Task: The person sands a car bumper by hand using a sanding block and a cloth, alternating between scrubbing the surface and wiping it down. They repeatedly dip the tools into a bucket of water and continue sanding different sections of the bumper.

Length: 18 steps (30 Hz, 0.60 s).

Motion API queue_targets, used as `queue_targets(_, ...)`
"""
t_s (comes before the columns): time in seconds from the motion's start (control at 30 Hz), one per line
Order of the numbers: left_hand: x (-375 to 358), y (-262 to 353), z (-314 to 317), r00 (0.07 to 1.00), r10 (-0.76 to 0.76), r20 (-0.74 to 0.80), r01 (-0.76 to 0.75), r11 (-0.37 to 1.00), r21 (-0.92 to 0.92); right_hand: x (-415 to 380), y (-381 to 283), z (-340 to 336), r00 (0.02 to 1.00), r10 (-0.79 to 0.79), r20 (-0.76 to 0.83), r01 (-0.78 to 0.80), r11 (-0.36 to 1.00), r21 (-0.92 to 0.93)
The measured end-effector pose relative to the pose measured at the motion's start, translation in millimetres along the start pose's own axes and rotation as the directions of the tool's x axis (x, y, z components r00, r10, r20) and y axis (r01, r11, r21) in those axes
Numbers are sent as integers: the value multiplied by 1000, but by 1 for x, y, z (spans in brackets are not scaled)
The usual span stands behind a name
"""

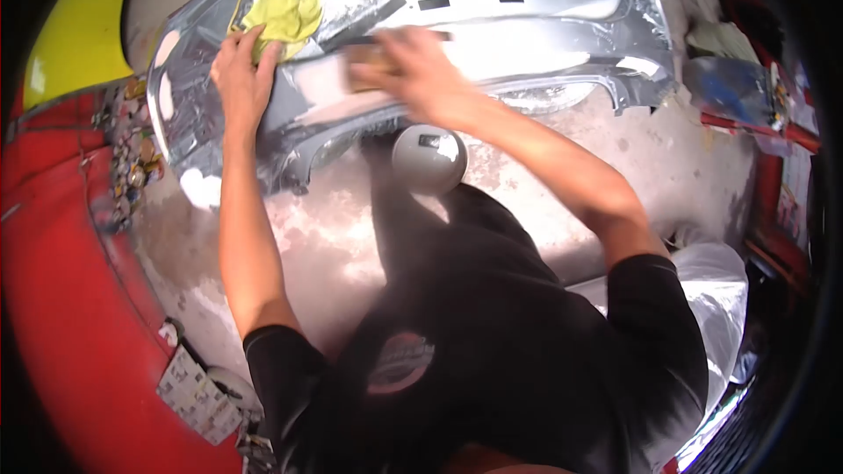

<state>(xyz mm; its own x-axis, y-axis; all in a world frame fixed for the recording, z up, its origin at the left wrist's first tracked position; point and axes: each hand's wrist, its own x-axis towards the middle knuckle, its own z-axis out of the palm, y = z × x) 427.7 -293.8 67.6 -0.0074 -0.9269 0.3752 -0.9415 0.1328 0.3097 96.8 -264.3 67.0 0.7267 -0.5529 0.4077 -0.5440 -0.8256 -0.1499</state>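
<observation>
Head view: the left hand (241, 70) lies flat on a silver car body panel (544, 26), fingers extended and pressing the lower edge of a yellow cloth (281, 13) against the panel's upper left area. The right hand (413, 66), motion-blurred, is closed around a tan sanding block (369, 57) held against the panel's middle section, just right of the cloth. A red body panel (70, 254) lies at left; a small silver cap (428, 158) sits on the concrete floor (667, 158) below the silver panel.
</observation>
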Motion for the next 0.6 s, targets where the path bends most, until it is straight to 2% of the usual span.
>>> queue_targets(0.07, -10, -2, 18, 990, 93, -107, -93, 996, 5, 52, -39, 13, 998, 0, 58, 2, 999, -39)
queue_targets(0.1, -8, 0, 20, 993, 15, -114, -19, 999, -29, 50, -28, 15, 997, -74, -1, 74, 997, -32)
queue_targets(0.13, -10, 1, 22, 994, 9, -109, -11, 1000, -19, 38, -21, 16, 989, -139, -44, 138, 990, -21)
queue_targets(0.2, -12, -4, 27, 985, -67, -157, 55, 996, -77, -23, 28, -5, 1000, -15, 11, 11, 961, 275)
queue_targets(0.23, -12, -6, 29, 982, -63, -180, 53, 997, -59, -34, 33, -35, 812, 533, 240, -576, 660, 482)
queue_targets(0.27, -16, -9, 30, 979, -84, -188, 73, 995, -64, -85, 82, -51, 995, -29, 96, 41, 991, -131)
queue_targets(0.33, -13, -14, 37, 967, -21, -253, -1, 996, -88, -136, 110, -84, 988, 115, 103, -89, 969, -230)
queue_targets(0.37, -14, -9, 36, 964, -31, -264, 17, 998, -55, -115, 100, -79, 987, 101, 122, -70, 970, -234)
queue_targets(0.4, -16, -11, 37, 963, -49, -264, 31, 997, -70, -81, 73, -67, 957, 252, 147, -248, 968, -47)
queue_targets(0.43, -15, -14, 40, 953, -57, -297, 22, 993, -120, -45, 42, -51, 897, 396, 194, -424, 896, 132)
queue_targets(0.47, -14, -14, 44, 941, -62, -334, 6, 986, -167, -20, 17, -36, 814, 520, 258, -579, 761, 293)
queue_targets(0.5, -12, -19, 47, 940, -98, -328, 21, 973, -230, -7, 11, -9, 996, -84, 14, 83, 995, 63)
queue_targets(0.53, -13, -20, 43, 942, -92, -321, 11, 970, -245, 19, -18, 19, 995, 28, -96, -10, 982, 190)
queue_targets(0.6, -13, -21, 35, 965, -167, -201, 94, 940, -329, 61, -47, 22, 987, -154, 44, 156, 987, -31)
